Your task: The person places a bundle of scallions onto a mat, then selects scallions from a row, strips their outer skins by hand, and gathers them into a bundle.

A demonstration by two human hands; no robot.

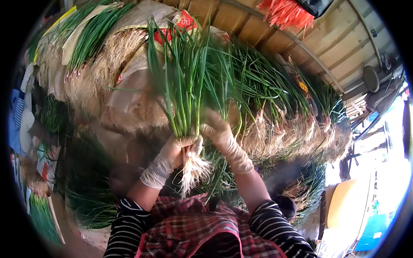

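Observation:
Gloved in pale, thin material, my left hand [172, 152] is wrapped round a bunch of green onions [184, 92] just above the roots. The bunch stands upright, its green leaves up and its whitish roots [191, 170] hanging below my fingers. My right hand [218, 131], in the same kind of glove, is beside the bunch on the right, fingers bent toward the stems and blurred. Whether it pinches a stalk is too smeared to tell. Behind both hands lie more green onions [266, 81] with roots toward me.
Bundles with long dry roots [122, 53] are heaped at the back left, partly under sacking. Loose green leaves [88, 180] lie low on the left. Red strips [289, 15] hang at the top right. A yellow container [342, 204] and a blue crate [372, 232] stand at the right.

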